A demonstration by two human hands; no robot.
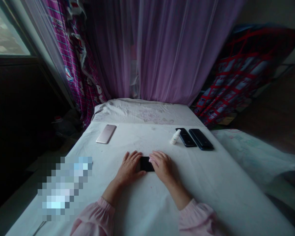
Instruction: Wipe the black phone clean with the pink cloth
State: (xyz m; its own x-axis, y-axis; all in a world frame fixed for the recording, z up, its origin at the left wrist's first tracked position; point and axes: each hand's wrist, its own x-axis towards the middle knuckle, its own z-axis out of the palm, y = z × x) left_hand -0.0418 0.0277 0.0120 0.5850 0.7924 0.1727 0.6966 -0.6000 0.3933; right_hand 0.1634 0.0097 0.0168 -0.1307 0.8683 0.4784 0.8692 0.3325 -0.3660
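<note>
A black smartphone [147, 164] lies sideways on the white-covered table, dark screen facing up. Around its left end, my left hand [131, 167] holds it in place, thumb along the near edge and fingers at the far edge. My right hand [163, 165] rests over the phone's right end and covers that part. Under its fingertips a small pale pink piece of cloth [151, 159] shows against the screen; most of it is hidden by the hand.
Beyond my right hand stand a small white spray bottle [175, 136] and two dark phones [186, 137] [201, 139]. A rose-gold phone [106, 134] lies face down at the far left. A pixelated bright object with a cable [40, 226] is at the near left. Purple curtains [172, 49] hang behind.
</note>
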